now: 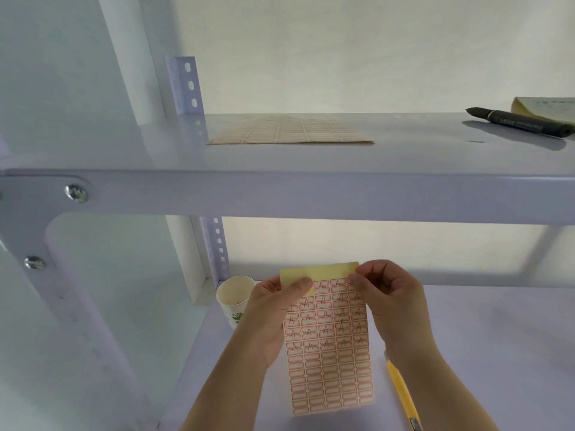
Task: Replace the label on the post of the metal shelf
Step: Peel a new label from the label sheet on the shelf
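Observation:
I hold a sheet of red-bordered labels (pixel 331 353) upright over the lower shelf; many labels near its top bear a handwritten "A". Its top strip is bare yellow backing. My left hand (pixel 273 309) grips the sheet's upper left, thumb on the backing. My right hand (pixel 385 293) pinches at a label on the upper right corner. The white perforated rear post (pixel 214 244) of the metal shelf stands behind, to the left. The front post (pixel 34 244) with bolts rises at the far left. No label shows on either post.
A second label sheet (pixel 289 132) lies flat on the upper shelf (pixel 311 188). A black marker (pixel 519 122) and a notepad (pixel 544 108) lie at its right. A paper cup (pixel 231 298) stands on the lower shelf, and a yellow utility knife (pixel 403 396) lies by my right forearm.

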